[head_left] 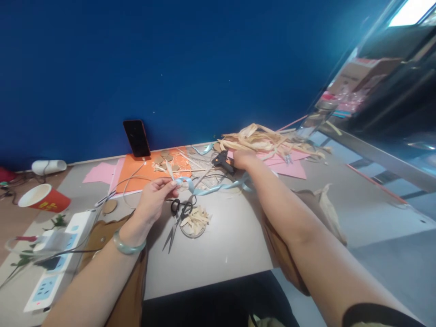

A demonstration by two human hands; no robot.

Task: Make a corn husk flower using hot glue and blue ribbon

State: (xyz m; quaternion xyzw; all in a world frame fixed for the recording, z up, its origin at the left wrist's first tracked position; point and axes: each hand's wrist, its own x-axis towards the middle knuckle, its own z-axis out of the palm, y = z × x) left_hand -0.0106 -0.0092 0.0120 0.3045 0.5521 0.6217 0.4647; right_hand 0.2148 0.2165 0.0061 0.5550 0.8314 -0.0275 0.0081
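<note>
The left hand (155, 197) pinches one end of a long pale blue satin ribbon (213, 187) between thumb and fingertips, together with a thin pale strip of dried husk (169, 169). The ribbon runs right across the grey tabletop (221, 254) toward the right hand (243, 159), which reaches far into a loose pile of dried straw-coloured husk strips (269, 141); whether that hand is closed on anything I cannot tell. The ribbon looks light, limp and slippery, so it is probably best held by a firm pinch near its end; the husk looks brittle and likely to split. Just near of the left hand lie black-handled scissors (177, 218) beside a small round dish of husk offcuts (195, 222). A black hot-glue gun (223, 161) lies by the right hand. Farther left are an orange paper sheet (136, 175), a dark phone (136, 137) leaning on the blue wall (170, 59), a white power strip (54, 268), and a red paper cup (44, 199) whose yellow print is unreadable
</note>
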